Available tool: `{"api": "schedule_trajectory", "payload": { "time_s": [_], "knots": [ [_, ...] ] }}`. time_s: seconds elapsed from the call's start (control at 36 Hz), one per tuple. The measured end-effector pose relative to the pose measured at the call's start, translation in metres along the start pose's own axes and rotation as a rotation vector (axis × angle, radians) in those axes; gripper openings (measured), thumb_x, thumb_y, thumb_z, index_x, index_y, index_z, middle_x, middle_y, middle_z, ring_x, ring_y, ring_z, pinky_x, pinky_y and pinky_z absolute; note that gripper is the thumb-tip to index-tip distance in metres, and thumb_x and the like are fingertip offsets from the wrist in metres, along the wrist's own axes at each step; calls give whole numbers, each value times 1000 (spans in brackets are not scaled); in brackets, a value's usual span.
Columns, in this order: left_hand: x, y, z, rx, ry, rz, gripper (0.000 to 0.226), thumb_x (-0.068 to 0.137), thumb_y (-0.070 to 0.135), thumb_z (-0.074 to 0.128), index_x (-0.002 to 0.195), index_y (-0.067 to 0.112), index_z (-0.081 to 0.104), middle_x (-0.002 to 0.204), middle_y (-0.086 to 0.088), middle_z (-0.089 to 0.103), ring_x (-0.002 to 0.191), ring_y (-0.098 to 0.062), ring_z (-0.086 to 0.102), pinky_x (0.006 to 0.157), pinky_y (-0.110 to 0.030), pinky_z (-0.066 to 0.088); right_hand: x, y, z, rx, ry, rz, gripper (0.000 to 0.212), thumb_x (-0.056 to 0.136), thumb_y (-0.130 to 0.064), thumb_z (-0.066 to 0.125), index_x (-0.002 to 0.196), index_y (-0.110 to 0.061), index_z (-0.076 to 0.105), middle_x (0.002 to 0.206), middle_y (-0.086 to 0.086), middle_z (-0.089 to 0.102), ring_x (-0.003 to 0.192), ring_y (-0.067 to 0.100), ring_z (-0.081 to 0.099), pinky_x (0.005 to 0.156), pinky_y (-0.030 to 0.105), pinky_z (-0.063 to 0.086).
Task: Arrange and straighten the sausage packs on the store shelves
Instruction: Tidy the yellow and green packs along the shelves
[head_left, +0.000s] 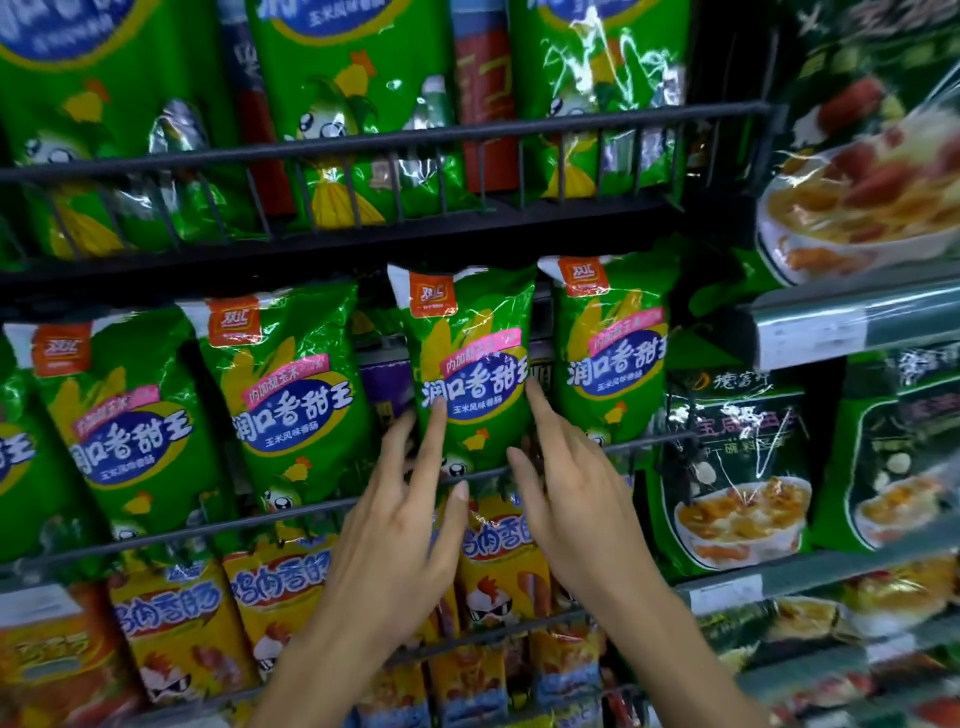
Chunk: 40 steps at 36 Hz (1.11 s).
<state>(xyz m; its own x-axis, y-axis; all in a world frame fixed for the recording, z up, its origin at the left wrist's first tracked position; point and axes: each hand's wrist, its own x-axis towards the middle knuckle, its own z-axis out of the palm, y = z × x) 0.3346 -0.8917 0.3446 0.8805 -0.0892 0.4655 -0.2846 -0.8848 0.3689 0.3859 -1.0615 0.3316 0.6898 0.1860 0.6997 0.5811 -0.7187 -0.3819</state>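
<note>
— Both hands are up at the middle shelf: the left hand (400, 525) has straight, spread fingers, its fingertips (438, 410) touching the lower left of the glossy green plastic corn-sausage pack (467, 364); the right hand (566, 488) is just as loosely spread along the pack's right edge. Neither is gripping anything

— Where does that pack sit?

— Upright behind the black wire rail (649, 441), standing higher than the matching green pack on its left (285, 384) and close beside the one on its right (608, 348). I'd press evenly from both sides, settle it down and square it so the fronts line up

— Any writing?

— An orange corner badge reads 双汇; the blue oval reads 润口香甜王, with 玉米风味香肠 beneath. The yellow chicken-cartoon packs (498, 571) on the shelf below show 鸡肉香肠. The dark green soup-picture bags (737, 467) to the right are too blurred to read
</note>
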Motion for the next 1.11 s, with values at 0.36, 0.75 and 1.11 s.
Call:
{"api": "schedule_trajectory", "payload": {
  "time_s": [0.36,0.75,1.11],
  "knots": [
    [1,0,5,-15,91,50,86,101,43,50,159,42,-14,166,14,-19,133,-3,42,68,-24,60,-6,-5,14,101,32,25,74,102,-38,52,162,-26,10,165,1,17,152,16,20,119,14,-1],
    [-12,-16,-8,-77,162,156,75,101,28,59,163,28,15,169,10,-5,158,-15,-1,125,-28,10,-9,-28,16,69,42,-6,75,100,-45,51,161,-18,18,170,-2,5,157,19,4,125,45,17],
    [-54,-93,-59,-121,198,-89,75,98,50,43,159,49,-1,163,28,-1,150,8,-1,111,-3,6,5,-107,61,110,-104,-48,82,100,-51,51,161,-36,-2,156,-7,41,113,11,64,73,26,57]
  ]
}}
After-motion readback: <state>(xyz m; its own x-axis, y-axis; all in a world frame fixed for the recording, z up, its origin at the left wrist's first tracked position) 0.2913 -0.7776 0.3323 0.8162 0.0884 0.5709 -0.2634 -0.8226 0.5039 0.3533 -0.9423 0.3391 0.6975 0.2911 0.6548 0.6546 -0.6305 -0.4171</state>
